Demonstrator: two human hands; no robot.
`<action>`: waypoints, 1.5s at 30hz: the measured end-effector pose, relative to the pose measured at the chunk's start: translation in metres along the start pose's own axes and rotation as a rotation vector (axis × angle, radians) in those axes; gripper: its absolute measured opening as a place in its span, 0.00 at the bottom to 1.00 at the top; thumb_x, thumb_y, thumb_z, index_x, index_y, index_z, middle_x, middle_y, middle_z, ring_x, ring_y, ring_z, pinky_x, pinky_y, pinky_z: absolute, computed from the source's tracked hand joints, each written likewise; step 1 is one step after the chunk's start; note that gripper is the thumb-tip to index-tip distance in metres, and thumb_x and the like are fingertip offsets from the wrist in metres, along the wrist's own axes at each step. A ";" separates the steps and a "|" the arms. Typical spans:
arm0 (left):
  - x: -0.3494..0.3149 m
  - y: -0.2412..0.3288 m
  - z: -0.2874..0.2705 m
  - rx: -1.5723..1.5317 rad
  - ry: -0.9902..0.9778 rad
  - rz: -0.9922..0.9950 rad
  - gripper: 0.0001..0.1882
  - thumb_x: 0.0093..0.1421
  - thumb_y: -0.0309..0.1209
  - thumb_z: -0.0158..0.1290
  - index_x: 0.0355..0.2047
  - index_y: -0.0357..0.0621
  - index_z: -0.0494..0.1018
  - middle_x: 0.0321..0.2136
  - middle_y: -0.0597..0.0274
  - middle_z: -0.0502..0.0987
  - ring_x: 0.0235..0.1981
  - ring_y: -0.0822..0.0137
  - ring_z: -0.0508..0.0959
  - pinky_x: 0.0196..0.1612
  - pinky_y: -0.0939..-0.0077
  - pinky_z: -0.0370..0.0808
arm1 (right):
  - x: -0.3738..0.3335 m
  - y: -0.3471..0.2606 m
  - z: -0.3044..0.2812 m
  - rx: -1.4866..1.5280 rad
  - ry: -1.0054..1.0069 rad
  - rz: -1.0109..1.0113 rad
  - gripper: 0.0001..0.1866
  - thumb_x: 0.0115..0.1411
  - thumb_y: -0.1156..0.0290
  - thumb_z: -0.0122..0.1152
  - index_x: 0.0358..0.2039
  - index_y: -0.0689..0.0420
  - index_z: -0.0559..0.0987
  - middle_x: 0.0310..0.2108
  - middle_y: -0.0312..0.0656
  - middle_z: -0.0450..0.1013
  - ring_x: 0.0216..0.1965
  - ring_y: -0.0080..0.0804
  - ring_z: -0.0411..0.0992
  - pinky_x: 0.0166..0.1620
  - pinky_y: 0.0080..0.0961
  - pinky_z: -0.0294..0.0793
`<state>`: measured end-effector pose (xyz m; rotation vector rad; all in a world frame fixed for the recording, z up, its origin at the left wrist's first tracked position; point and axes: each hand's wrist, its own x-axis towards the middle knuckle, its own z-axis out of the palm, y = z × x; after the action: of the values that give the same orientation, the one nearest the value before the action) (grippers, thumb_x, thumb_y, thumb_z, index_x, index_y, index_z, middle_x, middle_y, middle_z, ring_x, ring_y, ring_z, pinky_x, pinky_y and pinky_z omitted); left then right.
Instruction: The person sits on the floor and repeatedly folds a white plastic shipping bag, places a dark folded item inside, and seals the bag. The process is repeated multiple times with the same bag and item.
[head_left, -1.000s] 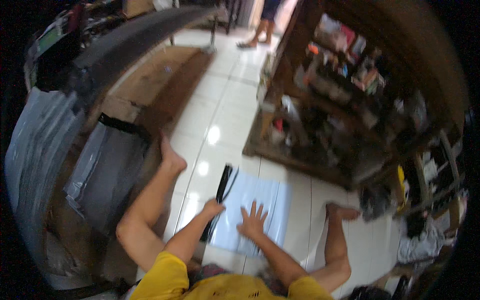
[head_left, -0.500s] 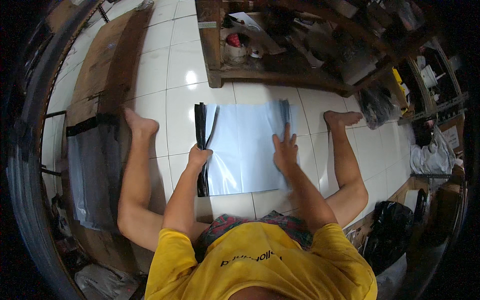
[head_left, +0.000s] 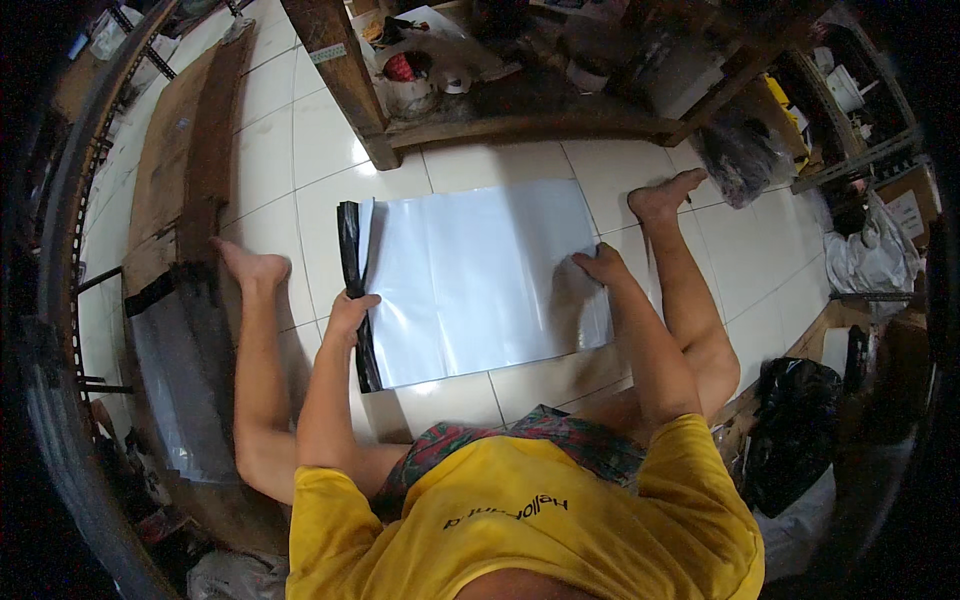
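Note:
A pale plastic sheet (head_left: 470, 280), probably a mailing bag, lies flat on the tiled floor between my outstretched legs. Black plastic folds (head_left: 349, 240) run down its left edge. My left hand (head_left: 352, 313) is closed around that black edge, thumb on top. At the opposite side my right hand (head_left: 606, 266) pinches the right edge with its thumb over the sheet; most of its fingers are hidden underneath. Light creases cross the pale surface, and a shadow falls on its right part.
Left of my leg, grey plastic bags (head_left: 190, 380) lie on a long cardboard piece (head_left: 185, 130). A wooden shelf unit (head_left: 530, 130) with cluttered contents stands ahead. To the right are clear plastic packs (head_left: 745, 165), a white bag (head_left: 870, 250) and a black bag (head_left: 795, 410).
The sheet's right side has spread out wider, and its dark fold there no longer shows. My right hand has gone from lying spread on top to gripping the right edge.

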<state>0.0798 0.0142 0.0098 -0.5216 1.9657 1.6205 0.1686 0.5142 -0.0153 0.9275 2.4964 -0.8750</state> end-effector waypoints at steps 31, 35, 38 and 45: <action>-0.021 -0.009 -0.039 0.008 -0.007 -0.147 0.21 0.58 0.33 0.59 0.49 0.35 0.72 0.35 0.56 0.80 0.33 0.63 0.81 0.39 0.68 0.79 | -0.028 -0.039 0.048 0.088 0.125 -0.307 0.26 0.60 0.63 0.62 0.54 0.62 0.67 0.48 0.61 0.76 0.51 0.61 0.75 0.52 0.50 0.76; -0.030 -0.008 -0.032 -0.011 0.034 -0.056 0.12 0.57 0.34 0.62 0.37 0.44 0.74 0.24 0.68 0.73 0.22 0.72 0.73 0.25 0.73 0.71 | -0.031 -0.037 0.045 0.082 0.217 -0.295 0.23 0.61 0.65 0.60 0.53 0.63 0.68 0.45 0.60 0.76 0.49 0.62 0.76 0.49 0.48 0.77; -0.021 -0.018 -0.031 0.001 0.080 -0.032 0.11 0.56 0.32 0.63 0.36 0.43 0.75 0.23 0.68 0.74 0.22 0.72 0.73 0.26 0.73 0.71 | -0.025 -0.035 0.050 -0.050 0.315 -0.256 0.27 0.60 0.64 0.61 0.56 0.63 0.68 0.50 0.60 0.72 0.52 0.63 0.72 0.50 0.50 0.75; -0.011 -0.029 -0.032 0.010 0.102 -0.011 0.16 0.55 0.30 0.64 0.41 0.38 0.74 0.28 0.63 0.77 0.25 0.68 0.76 0.30 0.71 0.74 | -0.087 -0.069 0.068 -0.633 0.467 -0.744 0.41 0.67 0.47 0.52 0.70 0.64 0.58 0.69 0.65 0.53 0.71 0.64 0.50 0.69 0.61 0.50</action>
<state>0.1010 -0.0238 -0.0014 -0.6219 2.0402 1.6049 0.1916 0.3882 0.0066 -0.0453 3.2638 0.0451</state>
